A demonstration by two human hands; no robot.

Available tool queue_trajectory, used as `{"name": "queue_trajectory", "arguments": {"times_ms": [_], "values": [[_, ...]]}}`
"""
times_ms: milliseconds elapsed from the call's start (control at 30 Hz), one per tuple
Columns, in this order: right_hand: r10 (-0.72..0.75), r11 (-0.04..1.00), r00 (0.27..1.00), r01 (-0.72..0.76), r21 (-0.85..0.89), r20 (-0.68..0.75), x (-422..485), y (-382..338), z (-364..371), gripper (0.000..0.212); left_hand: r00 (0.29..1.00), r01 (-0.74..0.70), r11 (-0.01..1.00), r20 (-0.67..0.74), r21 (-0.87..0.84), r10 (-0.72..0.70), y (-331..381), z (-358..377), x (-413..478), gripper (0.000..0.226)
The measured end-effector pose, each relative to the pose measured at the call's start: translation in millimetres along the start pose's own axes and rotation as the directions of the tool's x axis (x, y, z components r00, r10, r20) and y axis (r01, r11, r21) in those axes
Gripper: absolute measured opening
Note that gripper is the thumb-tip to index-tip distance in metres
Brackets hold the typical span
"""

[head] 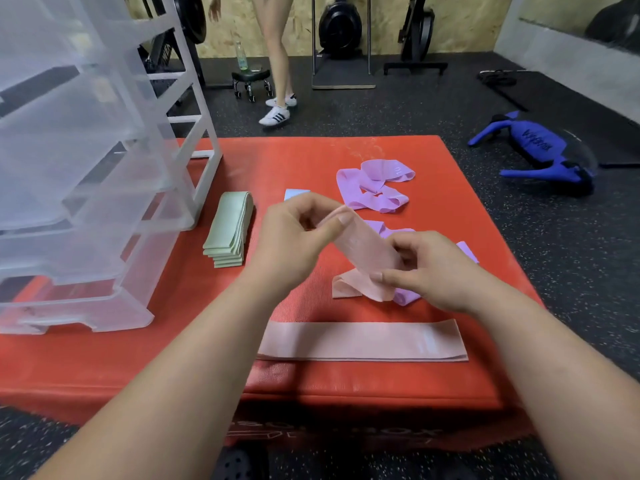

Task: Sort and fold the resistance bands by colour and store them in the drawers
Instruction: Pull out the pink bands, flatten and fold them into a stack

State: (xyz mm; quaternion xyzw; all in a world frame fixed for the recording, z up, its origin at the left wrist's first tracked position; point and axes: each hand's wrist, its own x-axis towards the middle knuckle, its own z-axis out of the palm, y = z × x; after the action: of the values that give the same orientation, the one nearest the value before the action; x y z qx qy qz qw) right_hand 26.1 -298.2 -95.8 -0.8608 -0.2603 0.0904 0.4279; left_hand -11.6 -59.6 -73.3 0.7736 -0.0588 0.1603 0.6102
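Head view: left hand (298, 233) pinches the upper end of a pink resistance band (363, 249) between thumb and curled fingers; right hand (427, 271) grips the lower part of the same band, fingers wrapped round it. The band runs diagonally between the two hands above the red mat (311, 157), its tail drooping onto the mat just below the right hand. Looks like mid-fold or straightening before a fold. Progress, my read: green is done as far as sorting and folding go, since the green band stack (229, 233) sits neat just beside the clear drawer unit (86, 174). Pink is partly done: one flat pink band (360, 341) lies stretched out near the mat's front edge, plus the one in hand. Purple is not started: the loose purple bands (374, 187) lie tangled at the far side, and more purple pokes out under the right hand (408, 296). A light blue band (296, 194) is mostly hidden behind the left hand, so I can't tell if it is folded. Several drawers stand pulled out, and I can't make out any bands inside through the translucent plastic, so storing looks not yet begun. Roughly a third through, at a guess.
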Motion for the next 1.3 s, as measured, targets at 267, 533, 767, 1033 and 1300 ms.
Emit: {"name": "queue_trajectory", "arguments": {"times_ms": [267, 533, 767, 1033, 1300], "values": [[-0.012, 0.977, 0.983, -0.027, -0.211, -0.183, -10.0, -0.3, -19.8, 0.021, 0.957, 0.017, 0.995, -0.286, -0.102, -0.046, -2.4, -34.5, -5.3, 0.009], [0.052, 0.943, 0.975, -0.119, -0.311, -0.215, -32.9, -5.1, -35.1, 0.013, 0.933, 0.11, 0.982, -0.324, -0.155, -0.156, -12.4, -70.2, -25.9, 0.008], [0.146, 0.983, 0.979, -0.16, -0.093, -0.14, -63.7, -5.1, -41.8, 0.018, 0.926, 0.263, 0.957, -0.247, -0.125, -0.287, -18.0, -89.7, -49.9, 0.005], [0.276, 0.941, 0.949, -0.234, 0.243, -0.151, -94.8, -5.6, -44.1, 0.028, 0.901, 0.422, 0.905, -0.082, -0.055, -0.425, -18.7, -98.1, -77.1, 0.018], [0.396, 0.885, 0.905, -0.332, 0.326, -0.156, -108.5, -1.3, -37.4, 0.027, 0.902, 0.431, 0.886, -0.076, 0.172, -0.424, -17.8, -102.3, -93.1, 0.013]]}}
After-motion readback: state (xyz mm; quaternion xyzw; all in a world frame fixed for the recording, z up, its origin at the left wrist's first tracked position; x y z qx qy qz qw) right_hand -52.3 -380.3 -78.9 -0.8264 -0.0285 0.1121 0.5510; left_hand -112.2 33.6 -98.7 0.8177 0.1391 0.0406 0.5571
